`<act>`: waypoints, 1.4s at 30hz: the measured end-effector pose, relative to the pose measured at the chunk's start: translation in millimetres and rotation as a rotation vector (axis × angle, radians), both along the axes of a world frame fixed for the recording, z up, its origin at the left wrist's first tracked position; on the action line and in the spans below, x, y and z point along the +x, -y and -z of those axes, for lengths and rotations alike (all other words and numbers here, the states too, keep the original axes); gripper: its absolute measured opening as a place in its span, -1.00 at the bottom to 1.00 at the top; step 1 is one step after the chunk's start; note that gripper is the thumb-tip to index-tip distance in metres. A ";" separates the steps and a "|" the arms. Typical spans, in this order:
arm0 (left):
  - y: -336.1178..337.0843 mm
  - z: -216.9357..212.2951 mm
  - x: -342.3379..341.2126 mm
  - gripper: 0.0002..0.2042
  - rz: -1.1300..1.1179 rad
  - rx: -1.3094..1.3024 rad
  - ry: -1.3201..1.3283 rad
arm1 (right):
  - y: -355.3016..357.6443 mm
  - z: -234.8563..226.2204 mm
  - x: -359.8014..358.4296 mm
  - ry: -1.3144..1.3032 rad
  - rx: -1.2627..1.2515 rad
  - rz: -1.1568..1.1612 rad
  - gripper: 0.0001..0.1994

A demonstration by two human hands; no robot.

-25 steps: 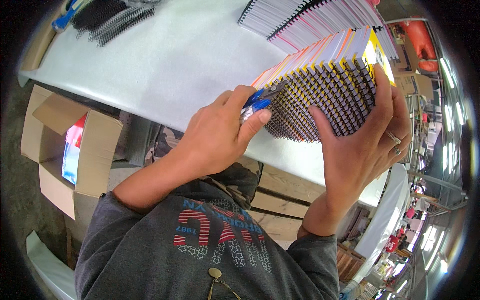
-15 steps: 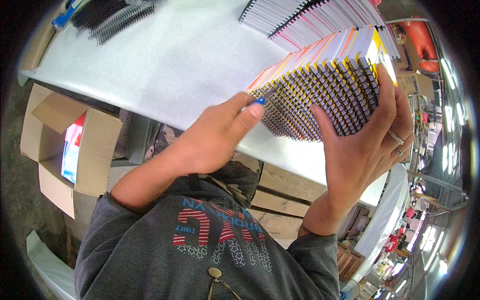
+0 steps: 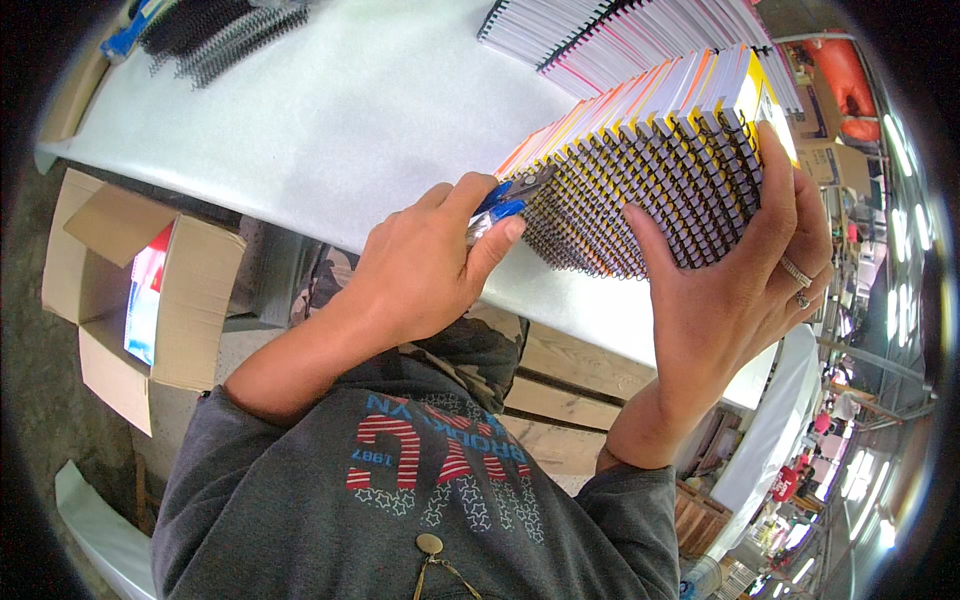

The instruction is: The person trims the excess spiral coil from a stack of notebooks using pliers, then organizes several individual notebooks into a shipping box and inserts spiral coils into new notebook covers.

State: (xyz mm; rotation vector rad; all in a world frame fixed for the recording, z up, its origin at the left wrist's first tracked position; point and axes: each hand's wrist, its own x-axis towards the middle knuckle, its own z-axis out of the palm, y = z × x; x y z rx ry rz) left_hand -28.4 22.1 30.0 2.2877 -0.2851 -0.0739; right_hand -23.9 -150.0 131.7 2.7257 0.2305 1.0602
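Note:
A row of coil-bound books (image 3: 640, 185) stands on the white table, dark spiral bindings facing me and yellow and orange page edges on top. My left hand (image 3: 420, 260) is closed around blue-handled pliers (image 3: 508, 208). The dark jaws of the pliers are at the coil ends on the left side of the row; whether they grip a wire is too small to tell. My right hand (image 3: 740, 235), with rings on a finger, clasps the right part of the row, thumb on the coils and fingers around the end book.
Behind stand more bound books (image 3: 640, 40) with black spines. Loose black coils (image 3: 225, 40) lie at the table's (image 3: 330, 120) far left, near a blue-handled tool (image 3: 125, 40). An open cardboard box (image 3: 190, 300) holding printed items sits below the left edge.
My left hand has shifted slightly left, and the pliers' blue handles now show spread apart. My right hand keeps its hold on the books with barely any movement.

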 end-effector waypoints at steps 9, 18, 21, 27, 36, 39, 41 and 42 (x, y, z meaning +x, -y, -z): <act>-14.8 15.2 10.2 -0.44 0.262 -1.285 -1.117 | 0.0 -0.6 1.1 0.007 -0.001 0.000 -0.03; 2.4 21.4 -2.4 -0.45 -0.051 -0.048 -0.034 | -0.2 0.0 1.7 0.002 0.006 -0.004 -0.02; -3.6 20.6 2.9 -0.42 0.138 -1.170 -0.986 | 1.9 0.7 1.2 0.006 0.001 -0.001 -0.02; -5.8 24.8 2.3 -0.50 0.142 -0.771 -0.632 | 2.8 1.8 2.0 0.011 0.001 -0.012 -0.02; -8.4 34.6 7.2 -0.59 0.163 -1.328 -1.142 | 4.2 1.1 2.8 0.020 -0.004 -0.038 -0.02; -11.3 42.0 4.7 -0.54 0.335 -1.362 -1.128 | 3.5 1.1 2.4 0.017 0.002 -0.046 -0.03; 1.4 36.1 -3.5 -0.47 -0.010 -0.140 -0.092 | 2.6 1.2 2.1 0.015 0.009 -0.052 -0.03; 1.0 37.4 -2.9 -0.47 -0.010 -0.139 -0.094 | 2.1 1.0 1.8 0.015 0.004 -0.047 -0.02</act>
